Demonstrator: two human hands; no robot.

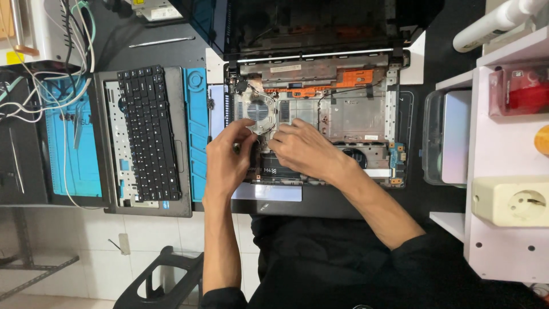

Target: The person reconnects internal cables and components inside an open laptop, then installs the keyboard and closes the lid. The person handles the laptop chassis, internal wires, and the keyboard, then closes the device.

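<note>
An opened laptop base [354, 114] lies on the black table with its inner frame, a round fan [257, 110] and orange parts showing. My left hand [227, 160] rests over the base's left side, fingers bent down near the fan and a metal heat pipe. My right hand [303, 149] lies beside it, fingertips pinched at the same spot just right of the fan. What the fingers grip is hidden. The laptop's dark screen [309, 23] is folded back at the far side.
A removed black keyboard [147, 131] lies on a grey palm-rest cover at the left, over a blue mat [197, 131]. White and black cables [51, 91] trail at the far left. A white shelf [503, 154] with a wall socket [512, 200] stands right, beside a clear box [446, 137].
</note>
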